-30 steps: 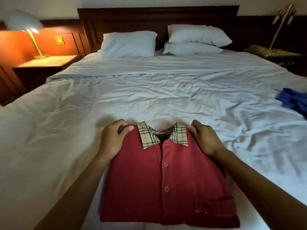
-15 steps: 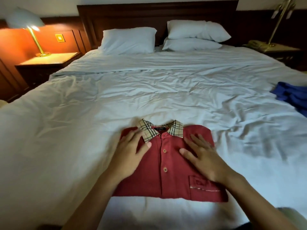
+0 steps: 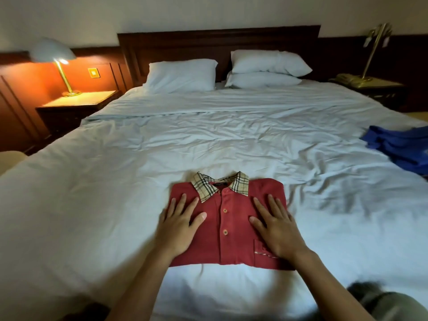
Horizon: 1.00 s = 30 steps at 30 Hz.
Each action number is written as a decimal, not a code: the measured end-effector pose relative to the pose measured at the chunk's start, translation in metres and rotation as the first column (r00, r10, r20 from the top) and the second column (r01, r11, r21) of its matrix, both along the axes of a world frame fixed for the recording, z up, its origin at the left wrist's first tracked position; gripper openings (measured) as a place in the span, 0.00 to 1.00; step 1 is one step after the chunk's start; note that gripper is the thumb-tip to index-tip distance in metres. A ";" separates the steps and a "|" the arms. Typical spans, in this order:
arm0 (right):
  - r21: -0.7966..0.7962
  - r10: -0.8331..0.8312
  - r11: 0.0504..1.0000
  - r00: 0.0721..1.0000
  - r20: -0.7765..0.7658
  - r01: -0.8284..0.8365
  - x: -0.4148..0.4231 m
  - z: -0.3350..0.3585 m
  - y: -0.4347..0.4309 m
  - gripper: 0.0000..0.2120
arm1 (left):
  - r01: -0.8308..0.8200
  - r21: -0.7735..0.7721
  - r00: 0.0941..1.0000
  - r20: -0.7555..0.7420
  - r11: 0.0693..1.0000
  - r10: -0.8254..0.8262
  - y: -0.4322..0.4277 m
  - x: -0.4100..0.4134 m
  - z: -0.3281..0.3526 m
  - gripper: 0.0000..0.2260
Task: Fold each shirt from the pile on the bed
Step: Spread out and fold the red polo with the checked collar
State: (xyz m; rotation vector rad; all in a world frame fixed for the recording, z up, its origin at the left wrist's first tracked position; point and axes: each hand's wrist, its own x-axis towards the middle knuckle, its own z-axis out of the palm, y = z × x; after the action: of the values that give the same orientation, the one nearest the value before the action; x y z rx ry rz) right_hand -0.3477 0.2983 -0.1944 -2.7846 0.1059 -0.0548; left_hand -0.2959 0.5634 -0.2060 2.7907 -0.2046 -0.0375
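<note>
Fingers lie straight and spread: our left hand and right hand press flat on the folded red shirt. Shirt sits on the bed, collar toward the pillows.

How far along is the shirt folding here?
Done: the red shirt lies folded in a neat rectangle on the bed. In hand: the left hand and right hand press flat on it. Left: the blue garment near the bed's right edge looks rumpled, not folded.
</note>
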 end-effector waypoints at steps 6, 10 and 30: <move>0.293 -0.308 0.912 0.951 0.033 0.286 0.006 0.016 -0.008 0.36 | -0.286 -0.578 0.930 0.025 0.764 0.367 0.008 -0.003 0.006 0.31; 0.420 -0.314 0.864 0.949 0.016 0.278 0.009 0.014 -0.007 0.31 | -0.372 -0.649 0.897 -0.067 0.663 0.437 0.017 0.003 0.003 0.25; -0.049 0.173 0.985 0.975 0.141 -0.168 0.018 0.002 0.019 0.34 | 0.125 -0.031 0.885 0.455 0.992 -0.097 -0.019 0.012 -0.010 0.21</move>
State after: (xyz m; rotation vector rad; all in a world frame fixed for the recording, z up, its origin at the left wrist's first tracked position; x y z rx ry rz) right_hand -0.3295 0.3176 -0.1929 -2.8042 -0.1720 -0.2172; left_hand -0.2839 0.5442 -0.2163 2.6811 -0.4705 0.5897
